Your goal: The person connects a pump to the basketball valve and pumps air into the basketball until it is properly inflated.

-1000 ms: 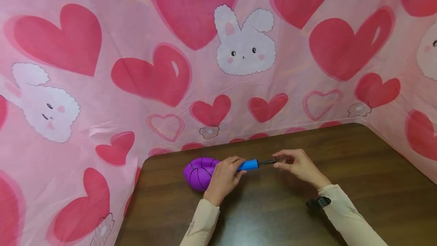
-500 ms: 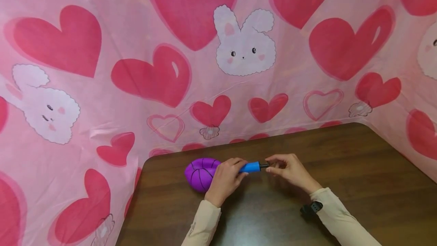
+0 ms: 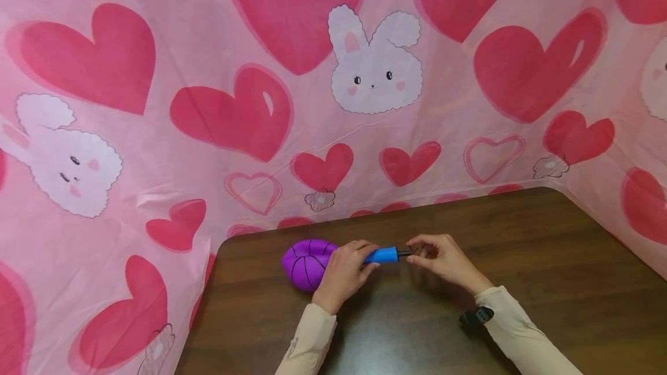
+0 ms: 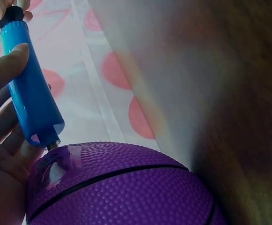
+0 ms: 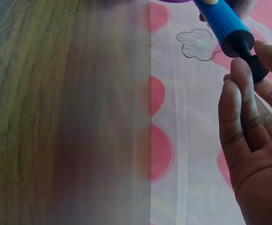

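My left hand (image 3: pixel 345 274) grips the blue barrel of a small hand pump (image 4: pixel 35 89), thumb along one side and fingers beneath. The pump's metal needle end meets the purple ball (image 4: pixel 121 192), which has black seams and a pebbled skin. In the head view the ball (image 3: pixel 307 265) looks dented on top and lies against the left hand, which hides its right side. My right hand (image 3: pixel 445 259) pinches the pump's black handle (image 5: pixel 257 69) between thumb and fingers. Only a short piece of the black rod shows between barrel and handle.
Everything is over a brown wood-grain table (image 3: pixel 417 323). A pink cloth (image 3: pixel 448 103) with hearts and rabbits hangs behind the table's far edge and along its sides. A black band (image 3: pixel 476 317) is on the right wrist.
My right hand has moved left toward the barrel, pushing the long exposed rod mostly into the pump. Over the last half second little differs. The left hand and ball stay in place.
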